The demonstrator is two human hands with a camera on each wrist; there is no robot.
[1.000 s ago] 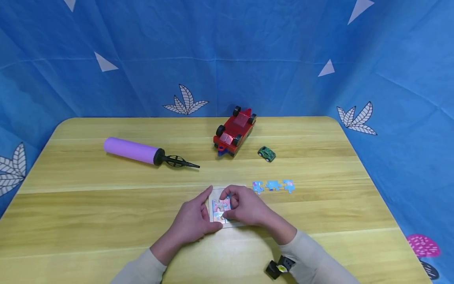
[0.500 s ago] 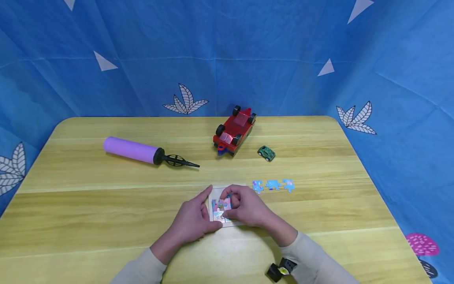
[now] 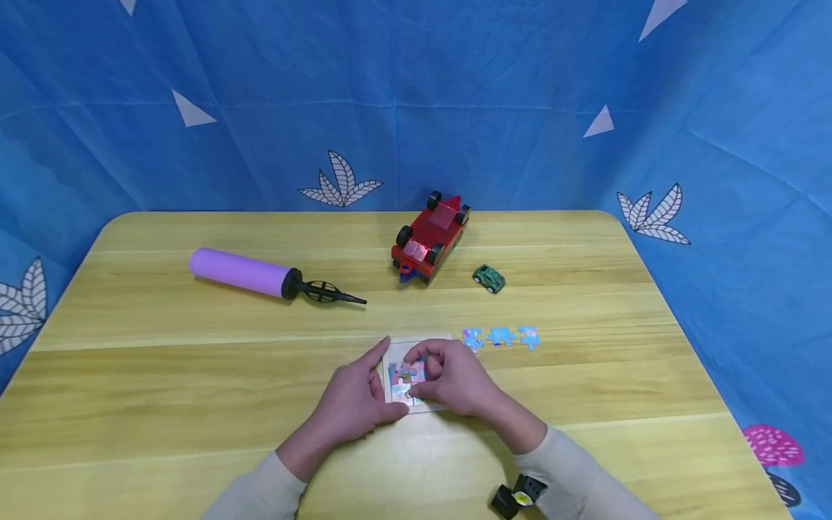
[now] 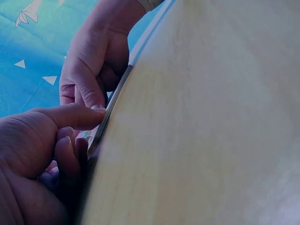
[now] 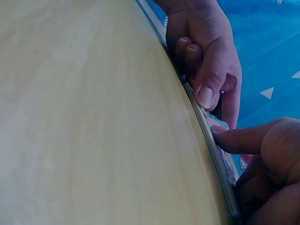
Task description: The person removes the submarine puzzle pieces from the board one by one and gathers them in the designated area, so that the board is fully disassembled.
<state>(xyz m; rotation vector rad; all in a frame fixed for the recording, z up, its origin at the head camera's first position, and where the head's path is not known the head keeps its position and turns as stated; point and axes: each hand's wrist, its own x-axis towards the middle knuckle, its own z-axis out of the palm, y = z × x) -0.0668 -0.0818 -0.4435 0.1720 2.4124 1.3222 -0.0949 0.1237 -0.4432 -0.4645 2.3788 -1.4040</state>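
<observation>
A small square puzzle board point(image 3: 398, 351) with a pale border lies on the table before me, with several pink and blue pieces in its lower part. My left hand point(image 3: 351, 401) grips its left side, thumb on the near edge and index finger stretched up toward the far corner. Over the board, my right hand point(image 3: 458, 375) pinches a jigsaw piece point(image 3: 404, 373) between thumb and index finger, its other fingers curled in. That piece sits slightly tilted among the others. In the right wrist view the right thumb point(image 5: 229, 139) presses onto the pictured surface; the right hand hides the board's right part.
Three loose blue jigsaw pieces point(image 3: 500, 336) lie in a row right of the board. Farther back are a green toy car point(image 3: 489, 279), an upturned red toy vehicle point(image 3: 432, 235) and a purple hand pump point(image 3: 243, 272). A black device point(image 3: 518, 497) is at the right sleeve.
The pinched piece has shifted and changed its tilt slightly within the board. Both hands stay in nearly the same place.
</observation>
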